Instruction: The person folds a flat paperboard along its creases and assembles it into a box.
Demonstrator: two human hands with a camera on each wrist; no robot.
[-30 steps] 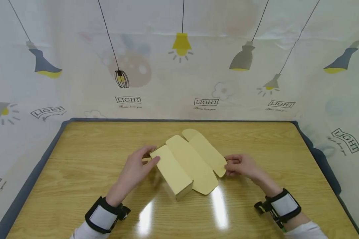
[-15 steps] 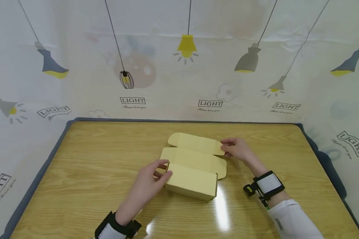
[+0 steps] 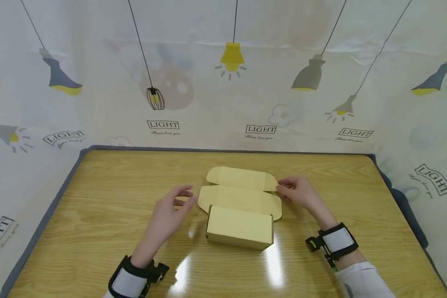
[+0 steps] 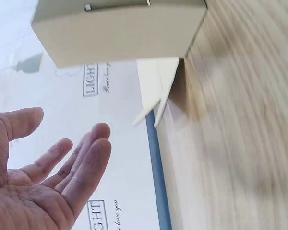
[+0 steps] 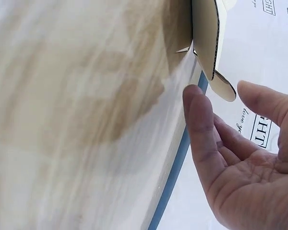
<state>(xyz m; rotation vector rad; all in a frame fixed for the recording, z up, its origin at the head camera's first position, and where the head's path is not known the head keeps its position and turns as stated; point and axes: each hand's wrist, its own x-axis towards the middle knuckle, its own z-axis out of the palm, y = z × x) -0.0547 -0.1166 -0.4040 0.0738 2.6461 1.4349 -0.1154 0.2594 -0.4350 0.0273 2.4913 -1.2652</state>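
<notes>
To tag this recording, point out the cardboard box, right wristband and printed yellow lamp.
Cardboard box [image 3: 240, 223]: head view, top face.
Right wristband [image 3: 337, 241]: head view, white panel.
Printed yellow lamp [image 3: 232, 51]: head view, shade.

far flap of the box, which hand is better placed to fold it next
Probably the right hand: it is close by the right end of the far flap, while the left hand is farther away, beside the lid panel, holding nothing.
</notes>
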